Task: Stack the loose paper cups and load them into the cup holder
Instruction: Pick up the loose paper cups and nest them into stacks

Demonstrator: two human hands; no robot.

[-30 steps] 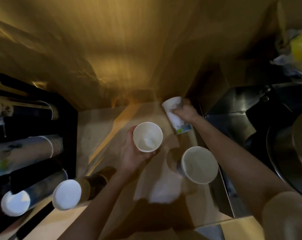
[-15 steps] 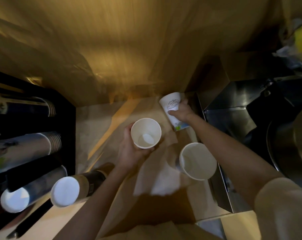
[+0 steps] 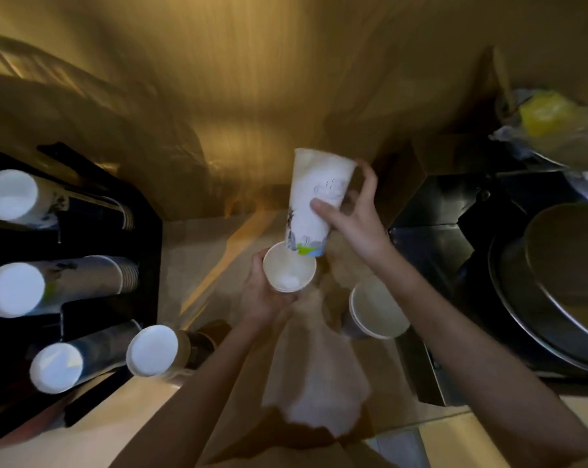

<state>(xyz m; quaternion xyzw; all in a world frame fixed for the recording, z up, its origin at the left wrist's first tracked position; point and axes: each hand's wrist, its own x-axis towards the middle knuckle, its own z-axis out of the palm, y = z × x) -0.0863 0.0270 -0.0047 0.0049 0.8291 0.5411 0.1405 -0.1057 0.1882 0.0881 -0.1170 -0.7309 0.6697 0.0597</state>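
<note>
My right hand (image 3: 351, 216) grips a tall white printed paper cup (image 3: 314, 204), lifted and tilted, with its coloured base just above the mouth of an open white cup (image 3: 289, 271). My left hand (image 3: 264, 298) holds that open cup from below, mouth up. A further stack of white cups (image 3: 377, 307) stands on the counter to the right of my left hand. At the left, the black cup holder (image 3: 144, 231) carries rows of stacked cups lying on their sides, white bottoms toward me (image 3: 14, 289).
A crumpled white paper sheet (image 3: 319, 383) lies on the wooden counter under my arms. Another cup stack (image 3: 152, 349) pokes out beside the holder. Dark metal pans (image 3: 562, 288) and a steel edge sit at the right. A yellow-and-clear bag (image 3: 549, 125) rests at the upper right.
My right hand lifted the printed cup off the counter and brought it left, over the cup in my left hand. The left hand stayed about where it was.
</note>
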